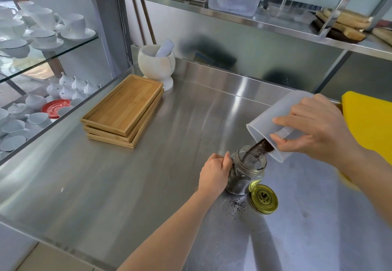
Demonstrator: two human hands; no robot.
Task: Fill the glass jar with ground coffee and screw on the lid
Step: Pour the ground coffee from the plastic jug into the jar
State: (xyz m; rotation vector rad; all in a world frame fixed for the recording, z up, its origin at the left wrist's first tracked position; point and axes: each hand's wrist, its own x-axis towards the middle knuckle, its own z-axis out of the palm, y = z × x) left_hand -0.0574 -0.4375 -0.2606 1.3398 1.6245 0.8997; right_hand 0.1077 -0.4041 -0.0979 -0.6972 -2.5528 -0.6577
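Observation:
A clear glass jar (247, 171) stands upright on the steel counter (127, 185), partly filled with dark ground coffee. My left hand (214, 173) grips its left side. My right hand (316, 130) holds a translucent plastic container (273, 122) tilted mouth-down over the jar. A stream of ground coffee (259, 145) runs from its rim into the jar's mouth. The gold lid (263, 199) lies flat on the counter, just right of the jar's base.
Spilled coffee grains (236, 203) dot the counter in front of the jar. Stacked bamboo trays (124, 110) and a white mortar with pestle (157, 62) sit at the back left. A yellow board (371, 122) lies at the right. Cups fill glass shelves (42, 54) on the left.

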